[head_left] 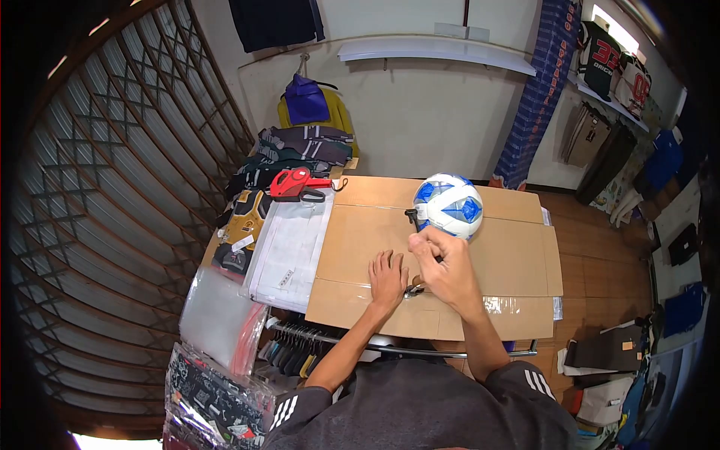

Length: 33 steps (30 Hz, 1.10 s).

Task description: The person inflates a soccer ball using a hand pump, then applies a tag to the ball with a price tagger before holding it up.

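Note:
My right hand [448, 274] is closed in a fist around a thin black tool with a T-shaped end [412, 216]. That end sticks out past my thumb, close to the left side of a white and blue ball [448, 206]. The rest of the tool is mostly covered by my fingers. Flat on the cardboard [367, 232] lies my left hand [388, 280], its fingers stretched out. Between my two hands sits a small shiny metal piece [413, 290], partly hidden, whose kind I cannot make out.
A red and black handheld device [300, 185] rests at the table's left back, beside folded clothes [304, 146]. White sheeting [289, 247] covers the left side. Hangers with clothes [296, 352] hang under the front edge. A patterned blue pillar [536, 97] stands behind.

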Each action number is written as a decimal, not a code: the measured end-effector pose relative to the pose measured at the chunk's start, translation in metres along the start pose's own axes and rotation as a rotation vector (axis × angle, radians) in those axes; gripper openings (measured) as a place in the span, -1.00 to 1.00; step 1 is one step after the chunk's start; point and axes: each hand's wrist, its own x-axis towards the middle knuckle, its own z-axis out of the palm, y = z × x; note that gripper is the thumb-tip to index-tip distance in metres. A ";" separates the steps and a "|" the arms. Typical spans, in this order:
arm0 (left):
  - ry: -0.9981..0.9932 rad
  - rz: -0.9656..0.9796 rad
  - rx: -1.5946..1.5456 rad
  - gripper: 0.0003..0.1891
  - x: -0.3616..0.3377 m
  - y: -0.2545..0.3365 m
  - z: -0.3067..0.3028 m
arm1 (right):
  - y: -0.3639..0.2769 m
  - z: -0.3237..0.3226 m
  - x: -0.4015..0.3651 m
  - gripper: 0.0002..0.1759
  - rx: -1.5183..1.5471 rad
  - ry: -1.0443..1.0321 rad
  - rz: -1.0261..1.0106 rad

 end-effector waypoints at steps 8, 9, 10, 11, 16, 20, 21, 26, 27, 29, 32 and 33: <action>0.006 -0.010 -0.002 -0.45 0.002 0.000 0.003 | 0.073 0.028 0.007 -0.55 -0.212 0.002 0.062; 0.006 -0.011 0.004 -0.44 0.001 0.001 0.002 | 0.081 0.031 0.005 -0.54 -0.202 0.014 0.088; 0.005 -0.009 0.009 -0.44 0.000 0.001 0.002 | 0.088 0.032 0.002 -0.55 -0.222 0.014 0.084; 0.006 -0.006 0.015 -0.44 0.000 0.001 0.001 | 0.092 0.034 0.000 -0.55 -0.241 0.016 0.079; 0.013 0.006 0.016 -0.43 -0.001 -0.002 0.004 | 0.104 0.038 -0.009 -0.57 -0.196 0.021 0.078; 0.034 -0.017 -0.034 -0.46 -0.001 0.000 0.007 | 0.072 0.026 -0.005 -0.56 -0.206 -0.052 0.081; 0.028 -0.027 -0.043 -0.47 0.001 0.001 0.004 | 0.055 0.020 -0.003 -0.56 -0.225 -0.072 0.078; 0.000 -0.036 -0.051 -0.50 0.002 0.006 -0.006 | -0.009 0.001 0.002 -0.59 -0.073 -0.021 -0.028; -0.006 -0.042 -0.058 -0.50 0.003 0.006 -0.007 | -0.012 0.002 0.004 -0.59 -0.066 -0.012 -0.049; -0.016 -0.055 -0.071 -0.49 0.004 0.006 -0.007 | 0.017 0.012 0.011 -0.59 -0.161 -0.015 -0.014; -0.024 -0.052 -0.059 -0.45 0.003 0.003 -0.004 | 0.051 0.023 0.013 -0.59 -0.211 -0.022 0.017; -0.018 -0.046 -0.057 -0.44 0.004 0.003 -0.005 | 0.059 0.027 0.011 -0.60 -0.210 -0.027 0.020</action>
